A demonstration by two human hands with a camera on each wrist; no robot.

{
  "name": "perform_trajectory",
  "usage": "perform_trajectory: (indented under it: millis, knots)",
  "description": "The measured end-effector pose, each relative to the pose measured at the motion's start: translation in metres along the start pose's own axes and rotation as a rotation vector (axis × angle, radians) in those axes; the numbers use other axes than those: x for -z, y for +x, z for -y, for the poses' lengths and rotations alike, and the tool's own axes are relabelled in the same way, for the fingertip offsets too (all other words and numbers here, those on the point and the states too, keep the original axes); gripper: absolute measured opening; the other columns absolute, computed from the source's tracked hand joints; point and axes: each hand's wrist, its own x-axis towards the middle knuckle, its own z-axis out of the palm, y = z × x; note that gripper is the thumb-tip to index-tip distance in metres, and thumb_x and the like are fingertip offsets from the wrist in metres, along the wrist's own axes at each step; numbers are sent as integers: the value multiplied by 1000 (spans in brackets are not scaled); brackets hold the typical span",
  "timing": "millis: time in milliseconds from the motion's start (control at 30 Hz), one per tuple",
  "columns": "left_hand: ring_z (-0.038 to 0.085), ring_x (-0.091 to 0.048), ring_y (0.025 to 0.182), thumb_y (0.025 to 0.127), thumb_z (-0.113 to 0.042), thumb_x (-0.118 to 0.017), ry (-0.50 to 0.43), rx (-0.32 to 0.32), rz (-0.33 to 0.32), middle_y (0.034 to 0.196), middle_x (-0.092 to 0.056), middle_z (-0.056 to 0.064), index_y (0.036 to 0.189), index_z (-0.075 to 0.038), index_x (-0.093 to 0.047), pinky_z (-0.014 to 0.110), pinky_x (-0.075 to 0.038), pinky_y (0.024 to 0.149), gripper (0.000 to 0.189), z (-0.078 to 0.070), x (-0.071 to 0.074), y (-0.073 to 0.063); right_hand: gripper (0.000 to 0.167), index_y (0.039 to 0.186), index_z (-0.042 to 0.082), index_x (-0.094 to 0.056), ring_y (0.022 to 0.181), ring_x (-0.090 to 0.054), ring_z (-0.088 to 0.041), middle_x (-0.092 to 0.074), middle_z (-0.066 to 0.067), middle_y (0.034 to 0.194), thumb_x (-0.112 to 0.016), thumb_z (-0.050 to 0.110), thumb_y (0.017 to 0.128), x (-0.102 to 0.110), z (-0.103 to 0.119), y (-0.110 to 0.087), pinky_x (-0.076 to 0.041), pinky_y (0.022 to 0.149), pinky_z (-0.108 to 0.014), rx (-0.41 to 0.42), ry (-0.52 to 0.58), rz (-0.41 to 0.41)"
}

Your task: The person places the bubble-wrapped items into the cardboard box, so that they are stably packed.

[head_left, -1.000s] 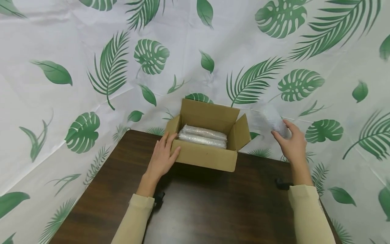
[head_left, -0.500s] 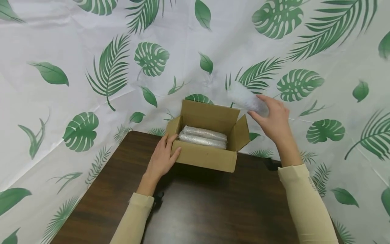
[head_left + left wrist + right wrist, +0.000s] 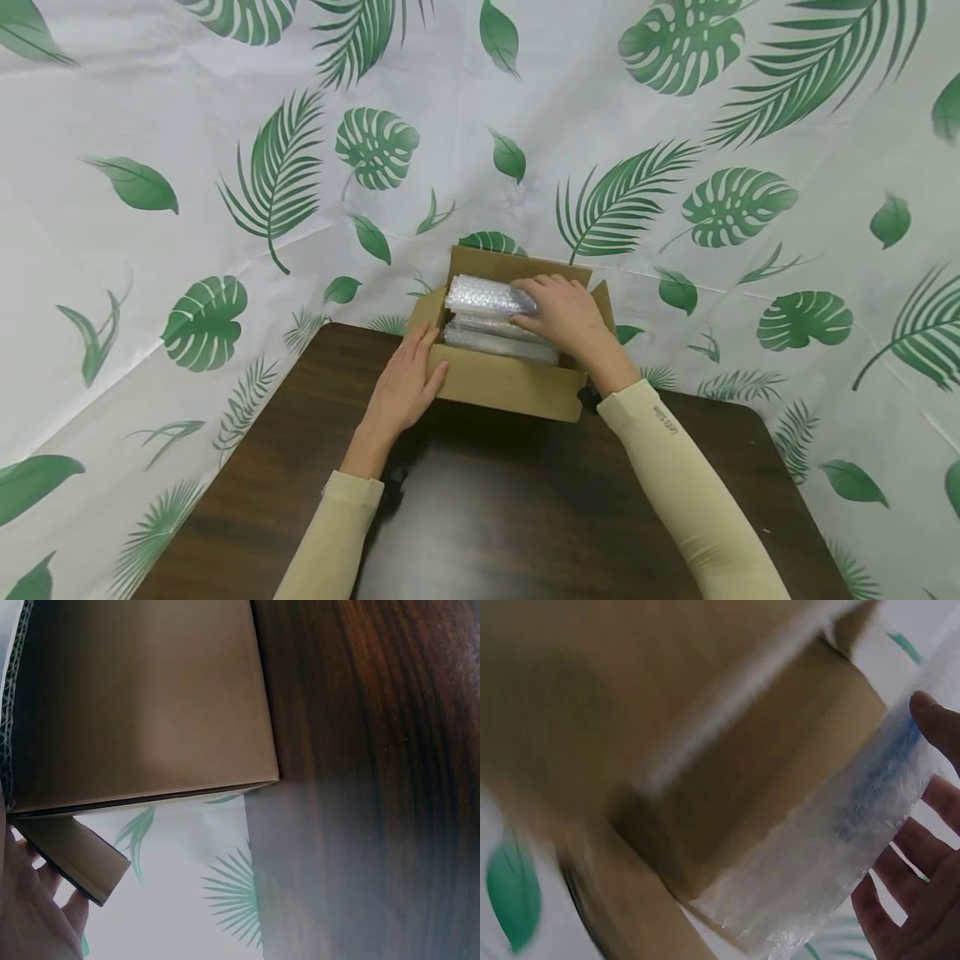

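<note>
My right hand (image 3: 566,321) grips one end of a bubble-wrapped bundle (image 3: 480,296), held slanted over the opening of a cardboard box (image 3: 510,386). Through the wrap a blue patch (image 3: 881,776) shows in the right wrist view; what the plastic covers is hidden. Below it, two more bubble-wrapped bundles (image 3: 501,343) lie side by side in the box. My left hand (image 3: 401,379) holds the box at its front left corner, thumb against the front wall and fingers along the left flap (image 3: 75,859).
The box stands with its flaps up near the far edge of a dark wooden table (image 3: 480,500). Behind it hangs a white cloth with green leaves (image 3: 450,125). Each wrist carries a small black device (image 3: 395,479).
My right hand has brought the bubble-wrapped bundle from the right, leftward and down to the box opening. The left hand and the box have stayed in place.
</note>
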Motion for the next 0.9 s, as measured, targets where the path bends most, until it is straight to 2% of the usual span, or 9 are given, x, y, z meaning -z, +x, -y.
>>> perform_trajectory:
  millis: [133, 300, 467, 600, 900]
  knots:
    - [38, -30, 163, 114, -43, -49, -3, -1, 28, 176, -30, 18, 166, -6, -34, 52, -28, 132, 66, -1, 4, -2, 58, 147, 21, -66, 133, -64, -34, -69, -8, 144, -79, 49, 97, -30, 1, 9, -47, 112, -62, -30, 62, 118]
    - [39, -32, 162, 114, -44, -49, 7, -13, 29, 175, -30, 18, 166, -7, -34, 52, -29, 132, 65, 1, 7, -3, 54, 146, 20, -67, 134, -64, -34, -68, -9, 145, -77, 46, 100, -45, -2, 12, -50, 111, -61, -69, 139, 198]
    - [37, -33, 162, 113, -44, -50, 1, -7, 0, 175, -31, 17, 165, -7, -36, 51, -30, 132, 65, 2, 5, -4, 45, 141, 19, -71, 133, -62, -34, -66, -10, 141, -71, 44, 104, -51, -4, 10, -52, 109, -57, -51, 226, 180]
    - [37, -35, 161, 112, -43, -51, -11, -10, -23, 175, -32, 17, 164, -7, -37, 52, -31, 131, 65, 1, 5, -5, 38, 135, 18, -75, 127, -64, -32, -67, -10, 134, -73, 39, 104, -55, -5, 9, -54, 107, -55, -54, 265, 165]
    - [37, -36, 160, 112, -42, -52, -19, -7, -28, 174, -34, 18, 164, -7, -38, 52, -33, 130, 64, -1, 3, -1, 37, 135, 14, -74, 125, -65, -32, -67, -12, 130, -73, 36, 104, -73, -11, 6, -53, 108, -52, -91, 366, 201]
